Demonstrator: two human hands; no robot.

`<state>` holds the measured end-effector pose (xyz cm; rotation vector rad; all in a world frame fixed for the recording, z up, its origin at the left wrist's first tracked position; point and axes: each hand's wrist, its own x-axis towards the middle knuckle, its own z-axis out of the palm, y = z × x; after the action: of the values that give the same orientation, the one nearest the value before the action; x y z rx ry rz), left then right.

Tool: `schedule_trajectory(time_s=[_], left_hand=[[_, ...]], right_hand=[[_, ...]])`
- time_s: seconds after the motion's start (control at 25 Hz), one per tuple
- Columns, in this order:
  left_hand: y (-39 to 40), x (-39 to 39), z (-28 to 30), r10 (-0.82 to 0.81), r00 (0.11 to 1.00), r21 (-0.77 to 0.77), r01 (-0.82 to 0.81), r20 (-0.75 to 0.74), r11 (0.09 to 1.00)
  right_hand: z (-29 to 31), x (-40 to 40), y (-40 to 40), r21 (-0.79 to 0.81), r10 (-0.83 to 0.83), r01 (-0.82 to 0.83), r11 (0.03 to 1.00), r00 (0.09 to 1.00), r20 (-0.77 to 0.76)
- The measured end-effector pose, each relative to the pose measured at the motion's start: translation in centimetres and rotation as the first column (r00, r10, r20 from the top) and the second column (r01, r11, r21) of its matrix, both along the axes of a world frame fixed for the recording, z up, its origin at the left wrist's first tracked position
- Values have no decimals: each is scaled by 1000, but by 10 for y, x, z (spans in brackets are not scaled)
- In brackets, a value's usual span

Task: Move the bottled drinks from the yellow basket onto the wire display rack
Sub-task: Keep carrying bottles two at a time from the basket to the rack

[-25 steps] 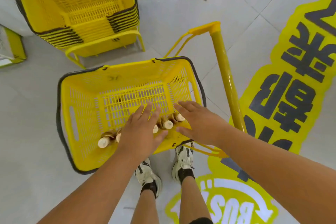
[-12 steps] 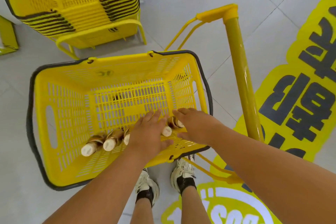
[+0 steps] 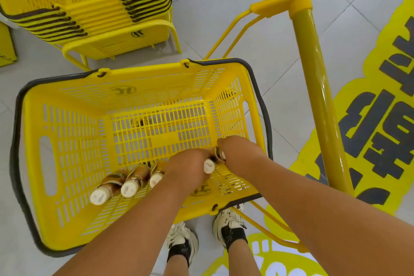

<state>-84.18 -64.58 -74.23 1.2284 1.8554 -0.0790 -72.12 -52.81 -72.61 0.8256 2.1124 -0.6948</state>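
The bottles [image 3: 125, 182] lay on their sides in a row along the near edge of the basket [image 3: 67, 101] floor, white caps pointing back toward me. Three sat free at the left end, touching one another. My left hand [image 3: 190, 169] was down over the middle of the row with its fingers curled under, and it looked closed on a bottle there, though the back of the hand hid the grip itself. My right hand [image 3: 238, 152] was curled around the bottle at the right end, whose cap [image 3: 223, 154] showed just beside the wrist; another white cap [image 3: 208, 166] poked out between the two hands.

I judged the risks plain enough: smooth round bottles packed side by side could roll when one was pulled out, and lifting several at once in either hand could let one slip and drop back through my fingers. The rack was nowhere in view, so I would have had to turn with full hands, past the long yellow handle [image 3: 318, 87] at my right and the stacked baskets [image 3: 94, 2] ahead.
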Motion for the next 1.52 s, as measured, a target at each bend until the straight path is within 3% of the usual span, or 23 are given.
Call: schedule_trajectory(time_s=[0.12, 0.28, 0.48, 0.68, 0.76, 0.96, 1.04, 1.24, 1.4, 1.52], left_hand=[[0, -2, -3, 249, 963, 30, -253, 107, 967], [0, -6, -3, 511, 841, 29, -524, 178, 851], [-5, -13, 7, 560, 802, 115, -588, 207, 801], [-10, -33, 57, 592, 772, 223, -634, 231, 740], [-8, -43, 87, 614, 738, 269, -674, 279, 688], [10, -69, 195, 591, 693, 403, -721, 413, 564], [15, -83, 252, 564, 693, 440, -721, 449, 535], [23, -113, 393, 500, 663, 503, -749, 557, 432], [20, -127, 500, 443, 685, 588, -726, 578, 357], [12, -135, 568, 410, 713, 645, -696, 569, 316]], right_hand=[[-4, 1, 1, 5, -217, 219, 976, 970, -106], [-4, -2, -3, -61, -478, 477, 877, 853, -207], [9, 0, -5, -129, -581, 573, 809, 751, -314], [66, -1, 0, -111, -594, 620, 777, 662, -457], [97, -5, 2, -107, -574, 625, 773, 617, -538], [199, -24, 7, -270, -623, 638, 721, 427, -655], [249, -33, 7, -299, -608, 612, 732, 390, -692], [378, -49, 9, -412, -607, 583, 700, 182, -774], [484, -61, 10, -395, -520, 539, 744, 97, -849], [556, -70, 13, -359, -459, 496, 790, 90, -884]])
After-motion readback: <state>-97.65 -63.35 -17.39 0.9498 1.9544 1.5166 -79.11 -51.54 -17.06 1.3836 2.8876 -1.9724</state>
